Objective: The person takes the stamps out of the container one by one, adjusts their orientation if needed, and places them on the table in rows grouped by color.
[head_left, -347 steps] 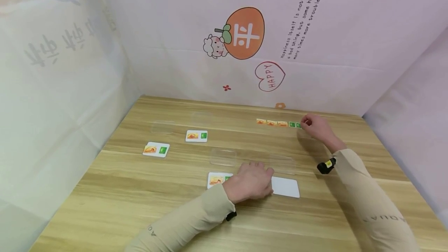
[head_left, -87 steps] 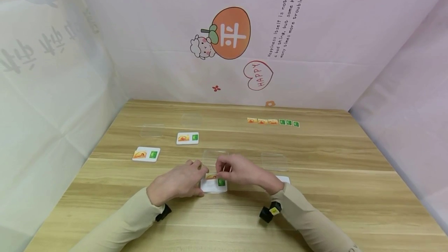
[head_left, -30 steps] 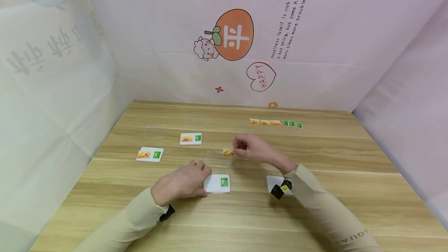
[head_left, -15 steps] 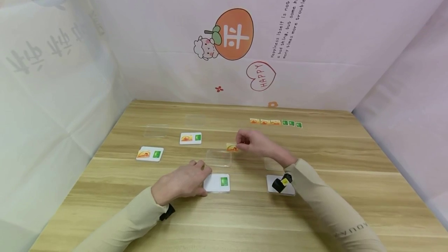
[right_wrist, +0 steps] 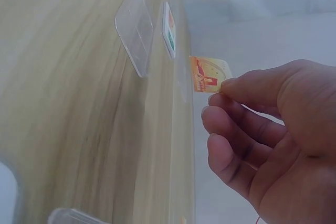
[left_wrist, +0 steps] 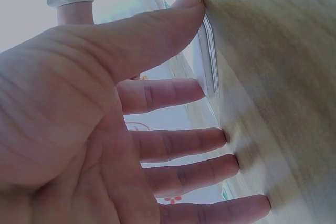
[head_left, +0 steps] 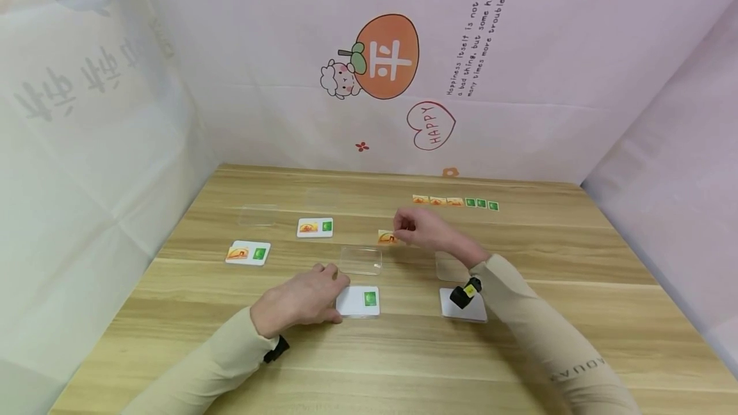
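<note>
My right hand (head_left: 423,226) pinches a small yellow-and-orange picture piece (right_wrist: 209,74) between thumb and fingertips, raised above the table behind a clear plastic cover (head_left: 360,260). In the right wrist view its other fingers are curled beneath. My left hand (head_left: 302,296) holds the left end of a white card (head_left: 352,301), thumb at the near corner and index finger at the far one. The other left fingertips (left_wrist: 231,163) rest on the wooden table. On the card's right side lies a small green square (head_left: 369,299); its left part is bare white.
Another white card (head_left: 464,312) lies under the right wrist camera, with a clear cover (head_left: 450,266) behind. Two cards bearing yellow and green pieces (head_left: 315,227) (head_left: 248,253) lie at left, near clear covers (head_left: 258,214). Yellow pieces (head_left: 437,202) and green squares (head_left: 481,203) line the back.
The yellow piece, lying on the white card earlier, has been lifted off by my right hand and carried back and slightly right. My left hand has stayed at the card lately.
</note>
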A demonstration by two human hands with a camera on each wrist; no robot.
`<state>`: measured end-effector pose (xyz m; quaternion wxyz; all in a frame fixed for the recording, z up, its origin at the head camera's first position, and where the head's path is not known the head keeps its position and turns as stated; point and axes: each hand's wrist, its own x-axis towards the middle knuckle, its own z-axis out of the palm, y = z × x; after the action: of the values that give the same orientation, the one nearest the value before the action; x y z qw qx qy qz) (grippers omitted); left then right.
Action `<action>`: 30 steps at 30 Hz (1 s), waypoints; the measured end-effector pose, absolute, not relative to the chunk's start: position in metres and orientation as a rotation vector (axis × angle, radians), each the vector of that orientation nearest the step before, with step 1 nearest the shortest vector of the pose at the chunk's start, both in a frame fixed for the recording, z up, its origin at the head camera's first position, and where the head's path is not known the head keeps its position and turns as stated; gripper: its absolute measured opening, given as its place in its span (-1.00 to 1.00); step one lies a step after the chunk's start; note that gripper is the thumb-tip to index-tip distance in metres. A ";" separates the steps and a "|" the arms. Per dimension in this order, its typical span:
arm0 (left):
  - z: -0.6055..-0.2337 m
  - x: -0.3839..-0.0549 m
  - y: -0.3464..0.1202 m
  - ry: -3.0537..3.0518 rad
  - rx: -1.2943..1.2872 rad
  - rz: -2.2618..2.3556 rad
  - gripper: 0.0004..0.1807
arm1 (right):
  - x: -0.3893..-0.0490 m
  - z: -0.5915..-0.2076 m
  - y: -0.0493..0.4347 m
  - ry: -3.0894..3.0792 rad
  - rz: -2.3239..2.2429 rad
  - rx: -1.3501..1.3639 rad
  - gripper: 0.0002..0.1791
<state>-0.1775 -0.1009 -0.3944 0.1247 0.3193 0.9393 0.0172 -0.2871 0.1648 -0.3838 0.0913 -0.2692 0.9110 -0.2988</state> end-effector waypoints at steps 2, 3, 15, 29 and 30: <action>-0.394 -0.177 -0.101 2.736 0.925 0.054 -0.41 | -0.289 -0.383 0.165 2.705 -0.893 -0.783 -0.94; -0.394 -0.177 -0.101 2.735 0.924 0.055 -0.42 | -0.290 -0.383 0.165 2.709 -0.891 -0.777 -0.94; -0.394 -0.177 -0.101 2.731 0.914 0.055 -0.43 | -0.302 -0.382 0.167 2.715 -0.921 -0.778 -0.94; -0.394 -0.177 -0.100 2.737 0.904 0.063 -0.43 | -0.320 -0.392 0.169 2.768 -0.882 -0.710 -0.95; -0.394 -0.177 -0.100 2.737 0.903 0.062 -0.43 | -0.321 -0.393 0.169 2.770 -0.881 -0.702 -0.94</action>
<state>-0.1770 -0.1002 -0.3942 0.1291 0.3108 0.9414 0.0213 -0.3211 0.1690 -0.3930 0.0757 -0.2340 0.9237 -0.2937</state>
